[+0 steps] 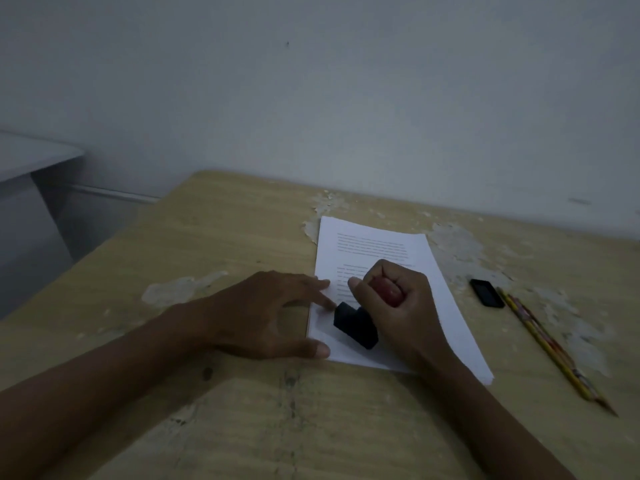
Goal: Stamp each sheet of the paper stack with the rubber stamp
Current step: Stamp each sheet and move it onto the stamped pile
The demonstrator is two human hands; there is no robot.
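Hands: right hand [391, 299] fisted on the black rubber stamp [356, 325]; left hand [273, 313], flat and spread, pins the white paper stack [446, 306]; a smeared print is risked if sheets slide.

The paper stack [381, 292] is a thin pile of white sheets lying flat on the worn wooden desk, its long axis running from about 11 o'clock at the far end to 5 o'clock at the near corner. The top sheet carries several blocks of small printed lines, too blurred to read. The rubber stamp [356, 323] has a dark, blocky base and a reddish rounded handle. It sits on the lower half of the top sheet, toward 7 o'clock from the sheet's centre, tilted so the handle leans toward 1 o'clock.
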